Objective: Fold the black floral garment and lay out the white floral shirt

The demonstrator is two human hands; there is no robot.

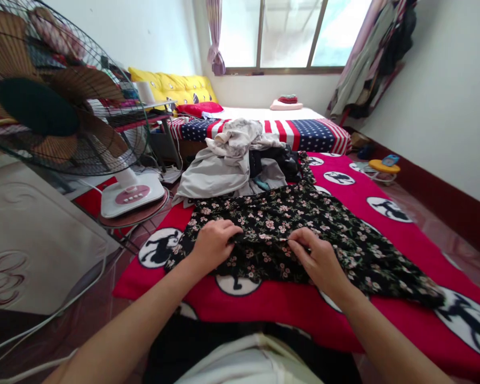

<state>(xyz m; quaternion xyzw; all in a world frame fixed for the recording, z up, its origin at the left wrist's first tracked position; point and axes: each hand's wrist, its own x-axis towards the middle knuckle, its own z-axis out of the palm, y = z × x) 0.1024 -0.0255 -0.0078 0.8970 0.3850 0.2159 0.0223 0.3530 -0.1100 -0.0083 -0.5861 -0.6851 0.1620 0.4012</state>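
A black floral garment [272, 213] lies spread over a red blanket [224, 304] with black-and-white round motifs. My left hand [215, 242] pinches its cloth left of the middle, fingers closed. To the right, my right hand [315, 258] pinches the same garment between thumb and forefinger. A small fold of cloth runs between the two hands. The garment's right part stretches toward the blanket's right side, and whether it is a dress or a blouse I cannot tell. Just beyond it sits a heap of grey, white and black clothes [224, 165].
A large fan [40, 106] stands at the left on a round stool [136, 210]. Behind the heap is a bed with a stars-and-stripes cover [280, 128]. Clothes [368, 58] hang on the right wall. A small yellow stool [384, 166] is on the floor at the right.
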